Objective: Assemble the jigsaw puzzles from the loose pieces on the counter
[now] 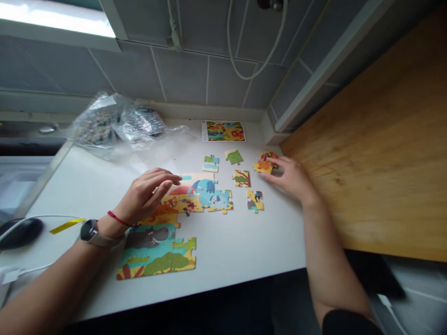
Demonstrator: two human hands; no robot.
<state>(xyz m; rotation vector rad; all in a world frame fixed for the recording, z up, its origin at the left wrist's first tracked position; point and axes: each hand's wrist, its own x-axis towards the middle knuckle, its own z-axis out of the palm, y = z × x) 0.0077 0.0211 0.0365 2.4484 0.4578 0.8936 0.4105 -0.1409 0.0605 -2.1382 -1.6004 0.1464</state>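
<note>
Orange puzzle piece sits under my right hand, fingertips loosely spread and touching it. My left hand rests open, fingers extended, on the assembled puzzle, well apart from that piece.

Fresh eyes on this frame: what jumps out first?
The half-built animal puzzle at the centre of the white table, with the left hand resting over its upper edge. Next, the right hand touching an orange loose piece at the table's right, beside the wooden panel. The crumpled plastic bags sit at back left, and the reference picture lies by the wall.
</note>
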